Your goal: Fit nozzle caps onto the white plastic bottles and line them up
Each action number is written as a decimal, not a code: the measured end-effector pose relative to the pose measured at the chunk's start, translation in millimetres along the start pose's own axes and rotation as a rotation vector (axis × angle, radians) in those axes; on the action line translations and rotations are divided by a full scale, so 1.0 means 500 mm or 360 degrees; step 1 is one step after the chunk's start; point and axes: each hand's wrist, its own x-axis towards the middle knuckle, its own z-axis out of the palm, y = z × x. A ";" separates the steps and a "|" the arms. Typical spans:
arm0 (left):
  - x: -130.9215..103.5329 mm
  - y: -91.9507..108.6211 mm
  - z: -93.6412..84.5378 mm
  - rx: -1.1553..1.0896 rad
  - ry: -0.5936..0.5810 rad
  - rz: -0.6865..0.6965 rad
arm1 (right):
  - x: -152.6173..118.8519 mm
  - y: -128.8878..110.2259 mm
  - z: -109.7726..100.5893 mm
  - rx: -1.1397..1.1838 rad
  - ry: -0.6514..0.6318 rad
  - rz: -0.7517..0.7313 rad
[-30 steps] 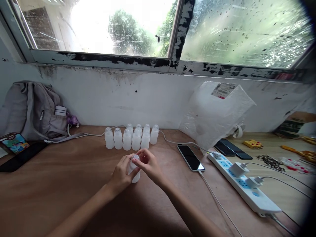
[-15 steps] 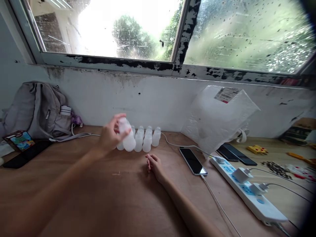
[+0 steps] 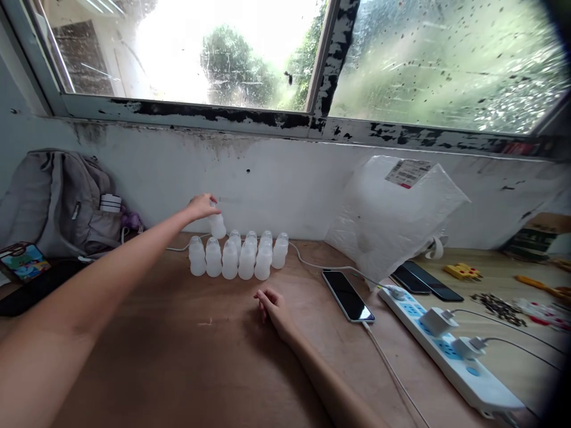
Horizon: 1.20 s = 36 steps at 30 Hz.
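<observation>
Toward the wall, my left hand (image 3: 203, 207) is closed around the top of a frosted white bottle (image 3: 217, 227). That bottle is upright, behind the left part of a front row; whether its base touches the table is hard to tell. Several similar bottles (image 3: 229, 260) with clearer tops stand close together in two rows. My right hand (image 3: 273, 309) rests on the table in front of the right end of the rows. Its fingers are loosely curled, with nothing visible in them.
On the brown table (image 3: 178, 356) lies a phone (image 3: 348, 295) with a charging cable. A power strip (image 3: 446, 348) with plugs runs along the right. A plastic bag (image 3: 397, 208) leans against the wall. A grey backpack (image 3: 57, 202) sits at the left.
My left hand has moved back and slightly left with a bottle, from in front of the row to behind it. The front-left bottles now show. My right hand stays resting on the table.
</observation>
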 end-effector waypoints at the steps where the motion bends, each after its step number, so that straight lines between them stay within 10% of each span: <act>1: 0.002 -0.003 0.017 -0.0002 -0.0061 0.0005 | 0.001 0.001 0.000 -0.0004 -0.0001 0.0001; 10: 0.017 -0.022 0.116 -0.0074 -0.0644 0.0101 | 0.003 0.002 0.001 -0.0017 0.0008 -0.0016; 22: 0.010 -0.003 0.117 -0.0054 -0.0725 0.0127 | 0.004 0.009 0.000 -0.0062 0.0015 -0.0020; 30: -0.034 0.028 0.063 -0.0158 -0.0127 0.0221 | 0.004 0.012 0.000 -0.0057 -0.0003 -0.0031; 36: -0.234 0.069 0.105 -0.0583 0.0682 0.0873 | 0.011 0.002 -0.028 -0.0631 0.0315 -0.0196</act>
